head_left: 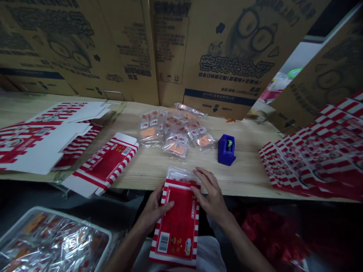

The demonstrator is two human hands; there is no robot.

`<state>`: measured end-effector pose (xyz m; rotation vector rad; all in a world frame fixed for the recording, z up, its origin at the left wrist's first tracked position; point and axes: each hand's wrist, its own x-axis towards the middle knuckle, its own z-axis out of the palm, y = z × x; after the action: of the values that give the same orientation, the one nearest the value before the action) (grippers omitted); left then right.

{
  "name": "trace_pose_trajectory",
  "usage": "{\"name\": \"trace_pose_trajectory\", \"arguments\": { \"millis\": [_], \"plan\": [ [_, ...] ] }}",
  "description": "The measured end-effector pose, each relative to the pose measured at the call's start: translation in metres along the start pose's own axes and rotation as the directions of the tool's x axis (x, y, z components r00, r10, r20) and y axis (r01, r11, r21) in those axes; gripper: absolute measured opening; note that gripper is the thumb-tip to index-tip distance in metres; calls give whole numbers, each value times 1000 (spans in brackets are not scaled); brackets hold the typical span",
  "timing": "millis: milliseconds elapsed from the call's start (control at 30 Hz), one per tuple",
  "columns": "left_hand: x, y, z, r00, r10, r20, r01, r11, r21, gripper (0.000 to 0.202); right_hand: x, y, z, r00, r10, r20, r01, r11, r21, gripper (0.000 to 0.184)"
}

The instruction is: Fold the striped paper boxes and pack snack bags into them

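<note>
1. Red-and-white box, upright in the person's two hands at the near edge of the wooden table, its barcode at the lower end; clock directions are read from it, with twelve towards the cardboard cartons.
2. The mouth of this box is at its twelve o'clock end, and a clear packet sticks out there, partly inside; how far down it reaches is hidden.
3. The left hand, on the nine o'clock side, is clamped on the box, thumb across the printed front.
4. The right hand, at one o'clock, has its thumb at the box's upper edge and its fingers by the packet; I cannot tell whether they pinch it.
5. At twelve o'clock lies a heap of clear packets, showing orange pieces and small white labels.
6. Between eight and nine o'clock, a white tub is filled with similar wrapped packets.
7. At ten o'clock, a flapped box lies with white flaps out at both ends, contents unseen; beyond it are flat box blanks.
8. At two o'clock stand stacked striped boxes, contents unseen.
9. At one o'clock sits a blue tape dispenser.
</note>
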<state>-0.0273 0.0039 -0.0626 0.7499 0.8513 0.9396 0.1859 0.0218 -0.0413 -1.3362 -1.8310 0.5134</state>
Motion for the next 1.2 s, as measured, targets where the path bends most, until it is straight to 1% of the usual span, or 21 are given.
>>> {"name": "trace_pose_trajectory", "arguments": {
  "millis": [67,100,133,200,333,400,433,500,633,700,767,833,933,967,1000,1033,1067,1100,1133,1167,1200],
  "plan": [
    [-3,4,1,998,-13,63,14,1000,-23,64,19,-10,-6,977,-85,195,88,996,-7,32],
    [-5,6,1,995,-23,92,26,999,-33,61,27,-15,-8,961,-100,259,102,995,4,30],
    [-7,8,1,993,-32,115,37,998,-42,59,33,-19,-8,948,-104,302,104,994,15,29],
    [-11,11,1,990,-38,134,47,997,-65,56,42,-23,-7,930,-109,351,104,994,32,27],
    [-18,10,0,993,-21,116,39,988,-152,61,50,-22,0,861,-138,489,124,990,61,32],
    [-19,9,-1,995,-15,99,32,983,-182,63,52,-21,3,839,-140,526,136,990,47,38],
    [-19,8,-1,995,-14,95,32,982,-188,64,53,-21,4,837,-142,528,142,989,41,40],
    [-19,7,-2,995,-16,98,34,981,-189,65,56,-22,4,839,-158,521,157,986,46,39],
    [-18,7,-1,990,-21,136,48,978,-202,69,56,-28,4,811,-180,557,166,983,76,38],
    [-18,6,-1,991,-26,128,53,977,-208,66,53,-31,6,798,-171,578,160,985,71,38],
    [-18,5,-1,996,-31,88,49,977,-206,61,49,-35,8,781,-174,600,163,984,73,36],
    [-18,3,-1,998,-40,57,51,978,-200,57,47,-40,8,748,-186,637,154,982,106,33],
    [-18,1,0,996,-55,70,67,981,-184,56,49,-49,4,677,-188,712,113,982,151,22],
    [-18,2,1,996,-55,72,67,983,-170,54,50,-51,3,658,-182,731,111,983,145,22],
    [-16,3,1,997,-47,62,56,986,-155,52,51,-53,1,653,-176,737,121,984,128,24],
    [-15,6,2,999,-32,43,38,989,-143,49,51,-54,0,662,-172,729,138,985,106,29],
    [-13,9,2,1000,-14,26,17,991,-133,47,51,-53,-1,694,-174,699,157,984,90,35],
    [-11,12,1,1000,7,10,-6,992,-128,44,49,-51,-2,751,-185,634,174,981,81,38],
    [-8,15,0,1000,23,2,-23,991,-132,43,47,-48,-2,829,-198,522,187,980,76,37],
    [-6,18,-2,1000,31,3,-30,989,-143,43,43,-44,-3,910,-201,362,188,980,71,34],
    [-3,20,-4,1000,29,3,-28,988,-155,43,39,-38,-3,969,-184,163,175,982,74,28]
  ]
}}
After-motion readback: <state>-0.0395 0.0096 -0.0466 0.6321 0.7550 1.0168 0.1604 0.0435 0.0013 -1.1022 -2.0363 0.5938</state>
